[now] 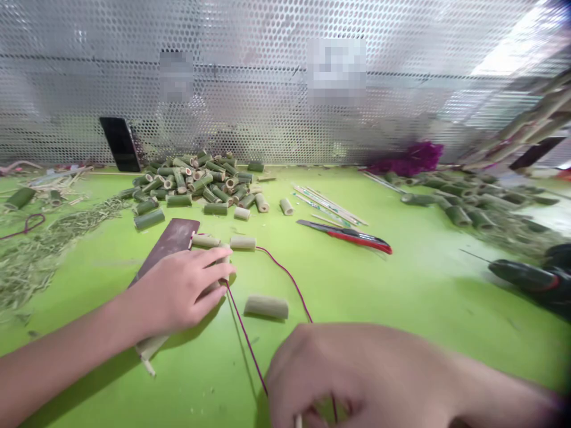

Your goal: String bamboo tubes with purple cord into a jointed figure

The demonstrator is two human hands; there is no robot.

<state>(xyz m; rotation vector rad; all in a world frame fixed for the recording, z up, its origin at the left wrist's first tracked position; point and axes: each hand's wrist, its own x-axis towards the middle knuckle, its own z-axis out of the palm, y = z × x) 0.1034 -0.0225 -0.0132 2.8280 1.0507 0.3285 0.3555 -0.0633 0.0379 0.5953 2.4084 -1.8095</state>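
Note:
My left hand (190, 288) rests on the table with its fingers curled over a short peeled bamboo piece (225, 257), mostly hidden under them. A purple cord (243, 327) runs taut from that piece to my right hand (352, 374). The right hand is closed at the bottom edge, with cord and a pale stick end (298, 421) at its fingers. Two more peeled pieces, a left one (206, 240) and a right one (243, 243), lie beyond my left fingertips; cord leaves the right one. A loose peeled bamboo piece (266, 307) lies between the hands. A dark flat strip (165, 244) passes under my left hand.
A heap of green bamboo pieces (200, 178) lies at the back. A red-and-black box cutter (352, 235) and thin sticks (330, 205) are right of centre. A drill (526, 279) lies far right, shavings (57, 244) left. A phone (120, 144) leans against the perforated metal wall (259, 107).

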